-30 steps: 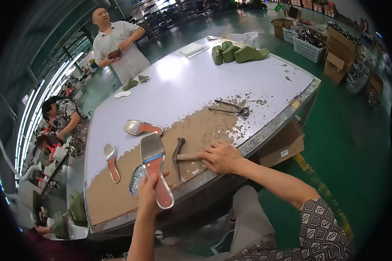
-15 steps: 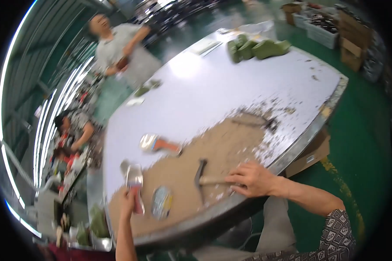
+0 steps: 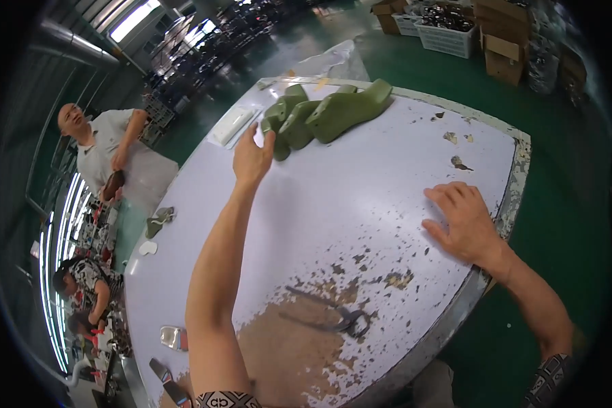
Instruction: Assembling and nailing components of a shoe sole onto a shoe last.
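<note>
Several green shoe lasts (image 3: 343,112) lie in a cluster near the far edge of the white table (image 3: 319,197). My left hand (image 3: 253,161) is stretched out to them, thumb and forefinger apart, beside the left end of the cluster. It overlaps that end in the picture, and I cannot tell if it touches. My right hand (image 3: 466,223) hovers over the table's right side, fingers spread and nothing in it. Nearer to me, a pair of pincers (image 3: 333,318) rests on the worn brown patch of the tabletop.
Two tools with metal ends (image 3: 173,338) (image 3: 170,384) lie at the near left. Small green pieces (image 3: 160,221) sit by the left edge. A person (image 3: 112,146) stands beyond it with a brown shoe; another sits lower left. Cartons (image 3: 503,51) and a white crate (image 3: 445,37) stand far right.
My right hand has let go of the hammer and moved up the table, now spread. My left hand has left the metal-ended tool and reached far forward to the lasts. The view has shifted forward.
</note>
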Available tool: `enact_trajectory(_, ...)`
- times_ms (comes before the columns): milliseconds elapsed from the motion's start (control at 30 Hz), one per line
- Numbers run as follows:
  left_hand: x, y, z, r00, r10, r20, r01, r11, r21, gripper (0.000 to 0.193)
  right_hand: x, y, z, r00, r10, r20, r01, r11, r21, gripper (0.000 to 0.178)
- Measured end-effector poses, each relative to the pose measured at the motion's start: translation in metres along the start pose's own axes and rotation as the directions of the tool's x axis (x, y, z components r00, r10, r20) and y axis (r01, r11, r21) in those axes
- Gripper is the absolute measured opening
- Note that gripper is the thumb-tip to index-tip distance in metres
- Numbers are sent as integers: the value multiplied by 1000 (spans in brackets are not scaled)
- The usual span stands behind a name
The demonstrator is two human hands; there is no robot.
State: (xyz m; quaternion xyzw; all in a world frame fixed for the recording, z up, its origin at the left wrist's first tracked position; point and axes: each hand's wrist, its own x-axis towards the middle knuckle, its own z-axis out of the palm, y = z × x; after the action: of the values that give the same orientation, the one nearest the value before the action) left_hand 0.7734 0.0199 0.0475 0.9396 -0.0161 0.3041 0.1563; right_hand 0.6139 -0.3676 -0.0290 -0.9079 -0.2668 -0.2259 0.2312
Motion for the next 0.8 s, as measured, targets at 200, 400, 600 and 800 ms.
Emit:
enact_trajectory(200, 111, -38, 101, 939, -287, 188, 238, 940, 246, 68, 2, 6, -2, 999, -44, 24, 43, 998, 49, 43)
enact_trajectory(400, 110, -17, 104, 916, -383, 114, 333, 889, 315, 72, 1, 22, 2, 998, -31, 56, 26, 996, 85, 39)
enact_trajectory(600, 29, -48, 20, 887, -309, 342, 245, 945, 217, 63, -1, 18, 1, 998, -58, 18, 57, 997, 46, 33)
enact_trajectory(800, 24, 35, 36, 992, 33, 123, -43, 996, 83, 89, -8, 14, 7, 998, -61, 10, 61, 998, 11, 25)
